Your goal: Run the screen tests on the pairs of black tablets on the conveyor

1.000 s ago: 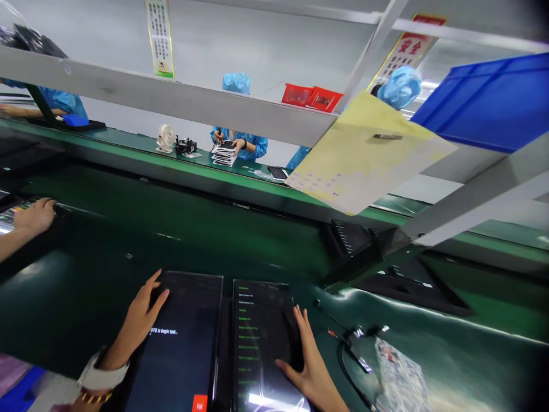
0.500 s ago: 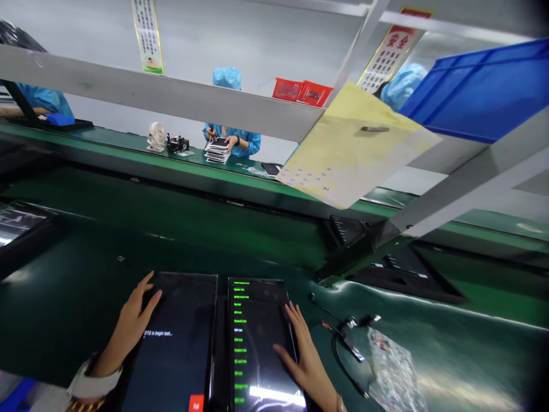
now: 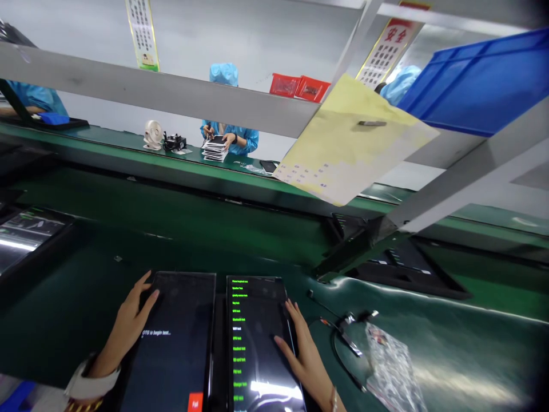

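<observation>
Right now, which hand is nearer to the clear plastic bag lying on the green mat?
Right. The right hand rests on the right tablet, a short way left of the plastic bag. The left hand touches the left tablet, farther away.

Your left hand (image 3: 128,326) rests flat on the left tablet's (image 3: 175,343) edge; your right hand (image 3: 306,357) lies open on the right tablet (image 3: 257,337), cables (image 3: 343,337) just beside it.
</observation>
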Demonstrator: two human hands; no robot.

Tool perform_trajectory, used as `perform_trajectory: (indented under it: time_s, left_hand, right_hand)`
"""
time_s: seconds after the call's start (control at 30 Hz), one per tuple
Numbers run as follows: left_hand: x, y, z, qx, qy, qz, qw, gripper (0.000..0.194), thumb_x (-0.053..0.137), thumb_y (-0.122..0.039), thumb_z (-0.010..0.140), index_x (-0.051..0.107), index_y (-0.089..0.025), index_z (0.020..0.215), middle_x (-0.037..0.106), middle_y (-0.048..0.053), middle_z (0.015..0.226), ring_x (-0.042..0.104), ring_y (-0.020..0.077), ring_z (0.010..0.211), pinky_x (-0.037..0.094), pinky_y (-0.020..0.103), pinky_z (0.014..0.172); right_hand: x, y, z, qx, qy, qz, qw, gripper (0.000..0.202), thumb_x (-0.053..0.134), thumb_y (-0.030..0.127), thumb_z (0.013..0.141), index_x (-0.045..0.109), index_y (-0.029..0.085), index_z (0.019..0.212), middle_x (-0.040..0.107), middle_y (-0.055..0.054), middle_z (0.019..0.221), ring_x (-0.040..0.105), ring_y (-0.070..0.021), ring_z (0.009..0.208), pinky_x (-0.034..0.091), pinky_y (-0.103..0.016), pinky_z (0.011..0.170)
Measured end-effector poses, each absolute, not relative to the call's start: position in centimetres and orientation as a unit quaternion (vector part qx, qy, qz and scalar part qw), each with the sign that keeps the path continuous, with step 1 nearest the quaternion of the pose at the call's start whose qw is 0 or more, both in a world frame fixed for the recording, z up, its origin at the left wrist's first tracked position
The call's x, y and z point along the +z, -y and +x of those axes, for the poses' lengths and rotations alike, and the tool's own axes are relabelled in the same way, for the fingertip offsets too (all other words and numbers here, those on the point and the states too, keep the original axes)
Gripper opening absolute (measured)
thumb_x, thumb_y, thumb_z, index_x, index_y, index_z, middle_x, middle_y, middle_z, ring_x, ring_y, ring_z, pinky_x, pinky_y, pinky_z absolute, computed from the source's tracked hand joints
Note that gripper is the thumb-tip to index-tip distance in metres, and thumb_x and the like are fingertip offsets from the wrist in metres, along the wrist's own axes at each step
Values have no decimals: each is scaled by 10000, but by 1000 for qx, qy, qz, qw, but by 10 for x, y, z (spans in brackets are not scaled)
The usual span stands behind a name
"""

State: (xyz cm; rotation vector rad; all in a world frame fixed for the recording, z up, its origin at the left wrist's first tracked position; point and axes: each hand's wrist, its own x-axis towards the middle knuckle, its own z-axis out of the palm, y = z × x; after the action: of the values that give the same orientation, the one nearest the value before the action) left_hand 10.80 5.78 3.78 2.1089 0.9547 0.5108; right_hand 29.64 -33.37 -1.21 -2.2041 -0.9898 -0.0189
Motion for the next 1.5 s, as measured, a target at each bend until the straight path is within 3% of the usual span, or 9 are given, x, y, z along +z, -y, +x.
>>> perform_trajectory:
  time_s: [0.1,0.37,0.67,0.93,1.07,1.13,1.23,1.33,1.5]
  left_hand:
    - [38,-58,108,200,-375,824,374,775,451,-702,875,445,-220,1481,723,73,1135,682,231,761,563,407,802]
    - [36,-58,108,192,-388,819,376,801,440,-717,859,451,-214,1482,701,81,1181,675,243,818,544,402,820]
    - [42,-56,110,186,-388,822,373,820,433,-718,855,432,-204,1495,713,74,1147,586,176,580,534,393,745]
    - [35,-61,108,182,-374,825,381,768,447,-697,885,456,-207,1476,699,91,1224,700,242,834,561,372,743]
    - [30,-61,108,197,-362,836,362,742,430,-671,916,449,-188,1478,705,111,1202,703,293,1041,574,453,914]
    - [28,-56,101,207,-328,863,325,731,419,-651,932,446,-161,1473,659,156,1307,628,333,1234,508,523,1058]
    - [25,-44,73,178,-269,911,256,701,435,-594,971,325,-220,1554,398,175,1596,340,380,1497,394,613,1158]
    - [16,-34,42,141,-257,933,209,761,489,-559,978,140,-324,1612,180,160,1690,158,416,1546,396,676,1126]
    - [10,-27,15,141,-288,931,173,919,546,-594,942,1,-309,1625,140,230,1680,98,489,1526,323,784,1095]
  right_hand:
    - [-13,334,296,0,382,-853,356,628,457,394,1080,149,290,1617,256,-134,1638,216,-337,1514,340,-613,1185]
    - [-12,332,296,-7,375,-850,370,629,475,418,1074,164,321,1612,288,-109,1631,244,-327,1507,346,-624,1173]
    - [-14,334,295,-5,373,-848,377,629,476,408,1075,165,318,1614,279,-109,1635,249,-322,1506,323,-613,1187]
    - [-16,334,295,-3,364,-851,379,631,480,417,1068,169,342,1611,281,-72,1638,248,-306,1508,311,-580,1203]
    - [-16,336,295,-4,366,-849,382,635,480,421,1066,167,343,1612,284,-72,1637,257,-312,1504,319,-596,1193]
    - [-17,337,296,-4,365,-849,383,640,482,424,1064,168,335,1615,287,-77,1636,259,-319,1503,319,-604,1190]
    - [-20,337,299,-11,360,-850,383,648,487,444,1057,179,328,1616,287,-77,1636,265,-333,1499,332,-609,1181]
    - [-22,337,300,-24,363,-849,384,654,486,466,1051,188,329,1617,289,-72,1636,275,-347,1493,339,-618,1175]
    - [-7,336,301,-52,373,-848,373,667,480,495,1045,196,315,1620,310,-72,1626,251,-364,1499,321,-648,1173]
